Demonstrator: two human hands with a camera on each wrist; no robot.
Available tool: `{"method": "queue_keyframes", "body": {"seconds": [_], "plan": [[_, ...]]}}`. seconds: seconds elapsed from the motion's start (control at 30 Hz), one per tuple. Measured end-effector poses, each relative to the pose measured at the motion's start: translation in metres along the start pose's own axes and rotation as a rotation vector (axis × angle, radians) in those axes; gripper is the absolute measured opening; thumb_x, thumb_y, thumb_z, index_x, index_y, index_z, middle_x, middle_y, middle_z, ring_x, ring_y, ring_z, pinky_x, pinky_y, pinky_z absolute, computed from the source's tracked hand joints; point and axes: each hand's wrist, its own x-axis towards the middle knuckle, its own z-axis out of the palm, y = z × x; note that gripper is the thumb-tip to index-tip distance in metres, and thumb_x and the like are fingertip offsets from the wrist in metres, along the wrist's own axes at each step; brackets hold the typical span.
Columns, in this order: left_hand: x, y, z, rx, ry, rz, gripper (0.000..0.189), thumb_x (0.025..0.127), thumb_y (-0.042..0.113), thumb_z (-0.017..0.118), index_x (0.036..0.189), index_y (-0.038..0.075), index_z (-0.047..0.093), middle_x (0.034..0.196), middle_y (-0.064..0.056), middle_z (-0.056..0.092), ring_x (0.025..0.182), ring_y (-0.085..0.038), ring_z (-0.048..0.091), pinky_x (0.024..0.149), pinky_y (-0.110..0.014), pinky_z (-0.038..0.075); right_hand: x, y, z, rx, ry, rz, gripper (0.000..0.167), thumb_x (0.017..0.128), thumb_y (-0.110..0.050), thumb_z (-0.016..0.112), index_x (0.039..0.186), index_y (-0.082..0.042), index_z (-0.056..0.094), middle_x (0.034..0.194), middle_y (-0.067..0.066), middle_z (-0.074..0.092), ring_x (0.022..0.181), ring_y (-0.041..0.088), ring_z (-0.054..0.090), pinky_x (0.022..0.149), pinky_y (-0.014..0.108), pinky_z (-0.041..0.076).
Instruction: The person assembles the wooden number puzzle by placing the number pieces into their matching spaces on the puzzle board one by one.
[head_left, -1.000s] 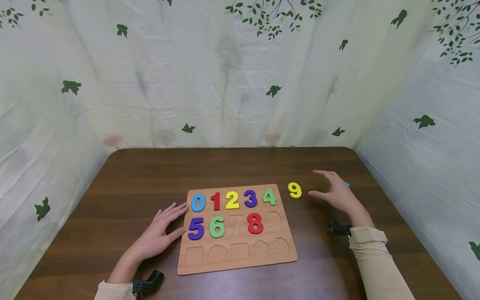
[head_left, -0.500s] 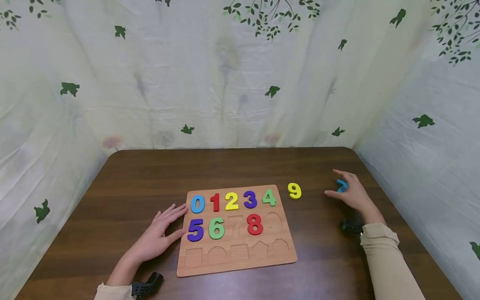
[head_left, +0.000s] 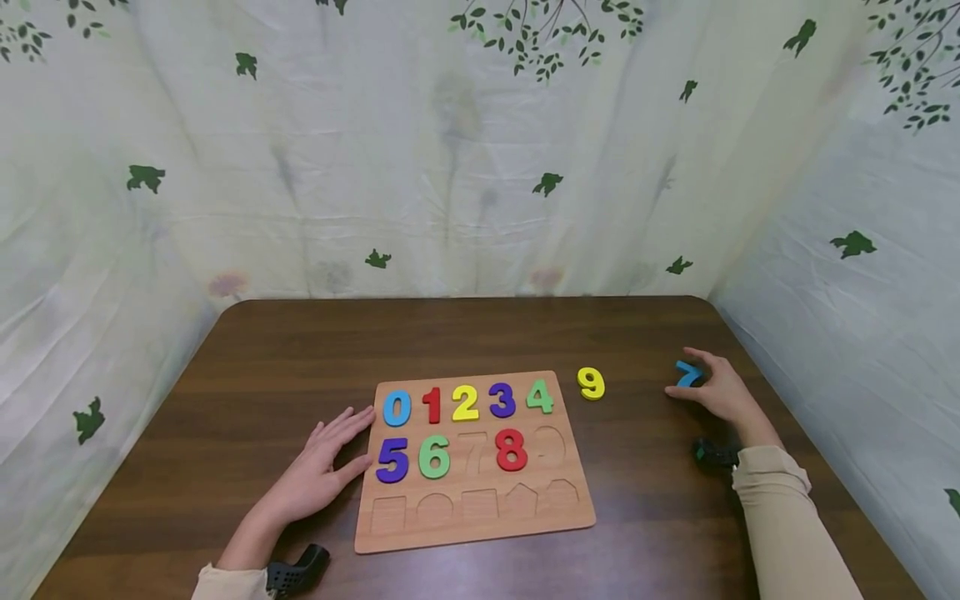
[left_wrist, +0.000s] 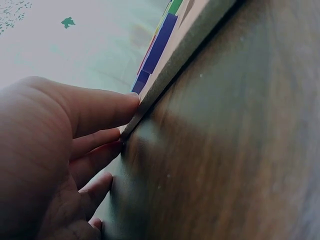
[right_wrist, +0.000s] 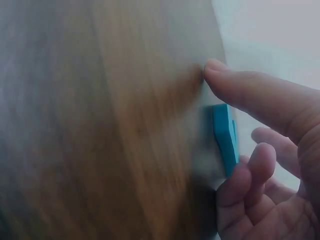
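A blue number 7 piece (head_left: 687, 374) lies on the right part of the table. My right hand (head_left: 723, 393) is around it, thumb on one side and fingers on the other. In the right wrist view, a gap shows between the thumb (right_wrist: 235, 82) and the blue piece. My left hand (head_left: 322, 468) touches the left edge of the wooden number board (head_left: 480, 537) with its fingertips, fingers mostly straight. Coloured numbers 0 to 6 and a red 8 (head_left: 512, 450) sit in the board. The outlined 7 recess (head_left: 472, 451) is bare.
A yellow number 9 piece (head_left: 591, 383) lies just right of the board's upper corner. The board's bottom row has several bare shape recesses (head_left: 480, 503). The brown table (head_left: 450, 333) ends at a pale leaf-printed curtain (head_left: 420, 167) behind and at both sides.
My right hand has moved right, past the yellow 9, to the blue 7, and its thumb and fingers have come nearer around it. My left hand and the board stay in place.
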Motion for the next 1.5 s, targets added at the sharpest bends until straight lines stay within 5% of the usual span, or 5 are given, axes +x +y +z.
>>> {"method": "queue_keyframes", "body": {"seconds": [0.83,1.0,1.13,1.5], "plan": [[0.003,0.001,0.002,-0.016,-0.007,0.009,0.067,0.101,0.029,0.074,0.16,0.009,0.05,0.169,-0.02,0.045,0.162,-0.052,0.022,0.126,-0.08,0.005,0.002,0.009,-0.005,0.099,-0.054,0.057,0.086,0.099,-0.034,0.08,0.161,0.009,0.038,0.16,0.04,0.042,0.148,0.058,0.039,0.122,0.074,0.033],[0.002,0.0,0.0,-0.021,-0.001,0.017,0.066,0.101,0.029,0.074,0.16,0.008,0.051,0.168,-0.021,0.045,0.162,-0.053,0.022,0.126,-0.08,0.005,0.001,0.011,-0.007,0.111,-0.073,0.081,0.085,0.099,-0.035,0.079,0.164,0.003,0.038,0.16,0.035,0.045,0.114,0.037,0.054,0.103,0.051,0.049],[0.0,-0.001,-0.001,-0.026,-0.001,0.021,0.066,0.101,0.029,0.074,0.16,0.009,0.051,0.169,-0.021,0.045,0.162,-0.053,0.022,0.126,-0.08,0.006,0.002,0.013,-0.007,0.118,-0.077,0.093,0.082,0.1,-0.034,0.079,0.163,0.002,0.04,0.151,0.03,0.054,0.085,0.018,0.047,0.081,0.031,0.041],[0.001,-0.002,-0.002,-0.027,0.004,0.044,0.065,0.102,0.028,0.074,0.16,0.008,0.051,0.168,-0.022,0.045,0.161,-0.054,0.022,0.126,-0.081,0.005,0.001,0.015,-0.011,0.124,-0.086,0.111,0.08,0.1,-0.035,0.079,0.162,0.002,0.043,0.127,0.019,0.062,0.076,0.015,0.043,0.069,0.031,0.037]]}}
